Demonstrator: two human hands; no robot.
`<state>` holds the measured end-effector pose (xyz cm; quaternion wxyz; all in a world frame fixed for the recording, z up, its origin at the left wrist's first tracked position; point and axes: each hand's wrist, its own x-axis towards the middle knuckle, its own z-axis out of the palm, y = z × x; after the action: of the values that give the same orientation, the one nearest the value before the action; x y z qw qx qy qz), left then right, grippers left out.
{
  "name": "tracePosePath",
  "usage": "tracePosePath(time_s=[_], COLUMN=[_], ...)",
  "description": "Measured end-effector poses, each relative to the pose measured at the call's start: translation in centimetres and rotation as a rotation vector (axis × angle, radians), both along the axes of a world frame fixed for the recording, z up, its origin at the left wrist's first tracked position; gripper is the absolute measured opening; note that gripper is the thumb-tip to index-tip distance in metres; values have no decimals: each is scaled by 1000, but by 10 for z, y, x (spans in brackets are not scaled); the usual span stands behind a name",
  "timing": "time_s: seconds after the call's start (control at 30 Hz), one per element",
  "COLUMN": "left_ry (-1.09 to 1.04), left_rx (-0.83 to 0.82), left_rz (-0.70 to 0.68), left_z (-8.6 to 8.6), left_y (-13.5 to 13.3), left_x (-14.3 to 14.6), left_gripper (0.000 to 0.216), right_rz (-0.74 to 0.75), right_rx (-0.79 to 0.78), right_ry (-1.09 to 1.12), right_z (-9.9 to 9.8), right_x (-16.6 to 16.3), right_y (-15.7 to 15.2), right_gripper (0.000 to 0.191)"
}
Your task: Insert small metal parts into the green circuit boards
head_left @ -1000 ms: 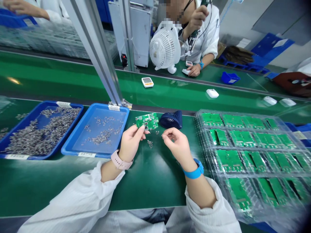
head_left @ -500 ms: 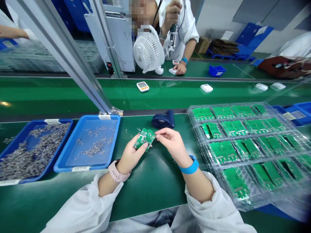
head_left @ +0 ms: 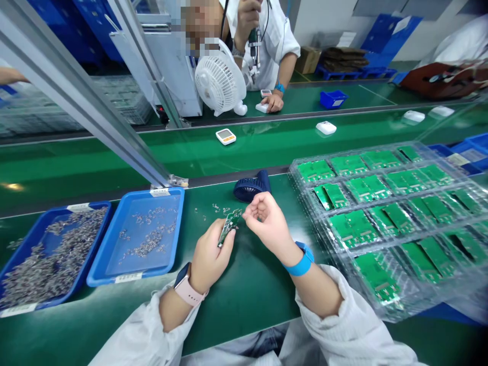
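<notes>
My left hand (head_left: 209, 254) is closed round a small green circuit board (head_left: 229, 225), holding it tilted on edge above the green bench. My right hand (head_left: 267, 223) sits just right of the board, fingers curled with thumb and forefinger pinched at the board's top edge; what they pinch is too small to see. A few small metal clips (head_left: 218, 207) lie loose on the bench just beyond the board. A dark blue round fan (head_left: 249, 187) lies behind my hands.
Two blue trays stand at left: the near one (head_left: 114, 264) holds a few metal clips, the far-left one (head_left: 23, 300) a heap. Clear blister trays of green boards (head_left: 385, 218) fill the right. Across the conveyor (head_left: 267, 145) a person works beside a white fan (head_left: 219, 81).
The board went from lying on the bench to being held in my left hand, then turned up on edge. My right hand closed in on its top edge.
</notes>
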<state>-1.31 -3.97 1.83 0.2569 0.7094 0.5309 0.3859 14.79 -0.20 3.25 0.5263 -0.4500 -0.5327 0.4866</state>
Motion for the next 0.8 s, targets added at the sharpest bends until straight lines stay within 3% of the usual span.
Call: tracePosePath(time_s=[0.27,0.5,0.8], left_ry=[135,308,250], left_rx=[78,202,163], left_rz=[-3,-26,6], left_z=[-3,-3,-9], left_y=[-1,-1,-5], left_x=[0,4,7], left_gripper=[14,10,9], right_rz=[17,-70,-99], right_rx=[-88,49,19], right_ry=[52,-164,-117], right_z=[-2,1,-6], right_x=[-1,-2,-5], right_y=[4,-4,-1], right_gripper=[27,18,18])
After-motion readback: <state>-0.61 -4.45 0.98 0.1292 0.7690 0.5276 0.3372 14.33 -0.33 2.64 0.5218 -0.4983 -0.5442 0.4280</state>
